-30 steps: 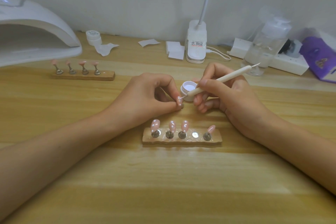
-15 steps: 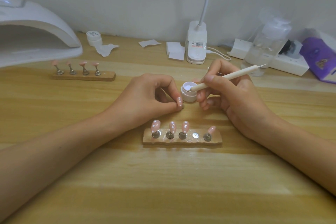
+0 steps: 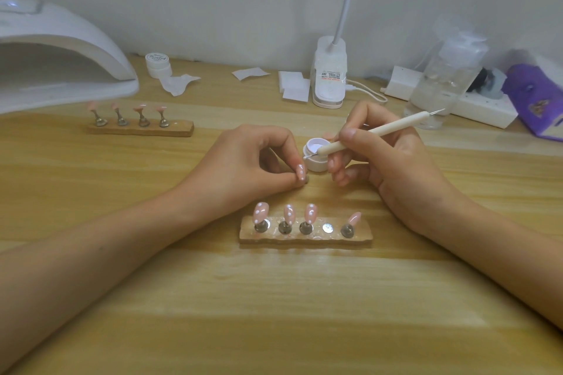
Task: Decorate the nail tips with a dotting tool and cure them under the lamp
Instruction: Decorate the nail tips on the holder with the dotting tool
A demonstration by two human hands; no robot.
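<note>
Left hand [image 3: 243, 164] pinches the dotted nail tip [image 3: 301, 173] just front-left of the pot [image 3: 316, 155]; right hand [image 3: 396, 167] grips the tool [image 3: 374, 133] pen-style, shaft slanting down-left, point at the pot's left rim, so the next dot likely needs only a short down-left move.

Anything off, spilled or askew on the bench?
No spill or damage. The near holder has one bare slot, likely explained by the nail tip pinched in the left hand. A crumpled wipe lies near the lamp.
</note>
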